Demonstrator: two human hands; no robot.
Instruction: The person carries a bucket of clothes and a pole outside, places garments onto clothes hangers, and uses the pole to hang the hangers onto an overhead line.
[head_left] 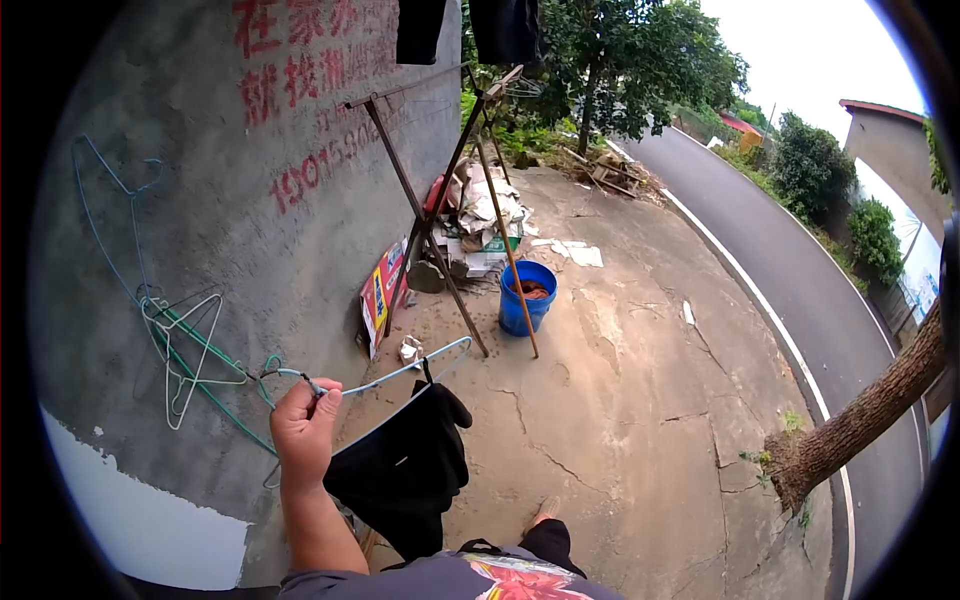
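Observation:
My left hand (pixel 305 430) is closed around the neck of a light blue clothes hanger (pixel 392 376), held out in front of me near the wall. From the hanger droops a black garment (pixel 405 465), gathered toward its right end. Just left of the hand, a green hanger (pixel 205 395), a white hanger (pixel 195 362) and a blue hanger (pixel 88 215) cluster against the grey wall. Whether the held hanger's hook touches them I cannot tell. My right hand is out of view.
A rusty metal drying frame (pixel 425 225) stands ahead, dark clothes (pixel 505 30) above it. Beside its legs sits a blue bucket (pixel 518 318) with brownish contents. Scrap paper and cardboard (pixel 480 215) pile behind. A leaning tree trunk (pixel 850 430) and a road (pixel 740 210) lie right.

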